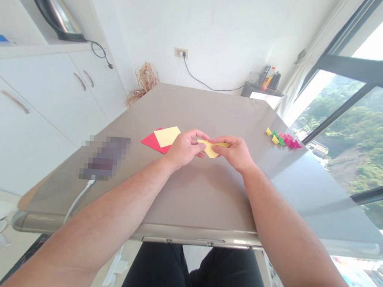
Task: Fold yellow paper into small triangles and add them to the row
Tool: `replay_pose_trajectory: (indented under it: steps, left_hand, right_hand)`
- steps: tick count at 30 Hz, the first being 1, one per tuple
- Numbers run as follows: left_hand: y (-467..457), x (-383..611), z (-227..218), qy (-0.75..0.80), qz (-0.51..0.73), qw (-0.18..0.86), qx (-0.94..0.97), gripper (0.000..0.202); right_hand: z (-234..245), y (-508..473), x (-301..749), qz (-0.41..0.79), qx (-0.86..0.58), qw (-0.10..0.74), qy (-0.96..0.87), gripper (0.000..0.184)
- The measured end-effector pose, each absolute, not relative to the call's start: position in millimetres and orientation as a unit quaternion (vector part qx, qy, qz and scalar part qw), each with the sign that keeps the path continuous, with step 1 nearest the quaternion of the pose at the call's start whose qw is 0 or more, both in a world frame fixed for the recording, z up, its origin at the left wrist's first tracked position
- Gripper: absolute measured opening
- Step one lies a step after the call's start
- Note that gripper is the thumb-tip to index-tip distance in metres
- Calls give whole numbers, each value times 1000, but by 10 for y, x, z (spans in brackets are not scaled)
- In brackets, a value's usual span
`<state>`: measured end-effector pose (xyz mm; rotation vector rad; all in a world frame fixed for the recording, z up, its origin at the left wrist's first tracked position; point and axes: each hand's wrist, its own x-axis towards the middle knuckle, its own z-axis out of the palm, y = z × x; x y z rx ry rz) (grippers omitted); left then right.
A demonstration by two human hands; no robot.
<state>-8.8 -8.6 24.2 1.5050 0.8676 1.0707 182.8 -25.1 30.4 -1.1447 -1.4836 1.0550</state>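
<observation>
Over the grey surface (201,196), the left hand (185,149) and right hand (233,152) each pinch a side of the folded yellow paper (211,153) between thumb and fingers, and to my eye it looks light, crisp and easily creased, best gripped gently along its edges.

Beyond the folded yellow paper (210,150) and on its near side, the desk (207,109) is offering passage. The left hand (185,149) and right hand (233,151) are blocking its flanks; farther left, red and yellow sheets (165,137) are lying; well right, origami pieces (290,142) are clustering.
</observation>
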Motion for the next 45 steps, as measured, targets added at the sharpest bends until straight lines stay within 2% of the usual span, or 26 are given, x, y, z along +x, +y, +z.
replay_pose_trajectory:
  steps: [6,15,22,45]
  left_hand:
    - [-75,-70,241,376,476,514,606,13]
    - [-92,-44,263,401,486,545,553,20]
    - [-117,-24,263,388,508,562,525,13]
    - [-64,-96,245,349,504,624,485,13]
  right_hand:
    - [296,-258,1790,418,-462,498,-603,15]
    - [275,-241,1776,407,-468,508,-598,15]
    - [264,-233,1773,400,-469,512,-598,15]
    - [291,-223,1809,457,-429,536,-565,20]
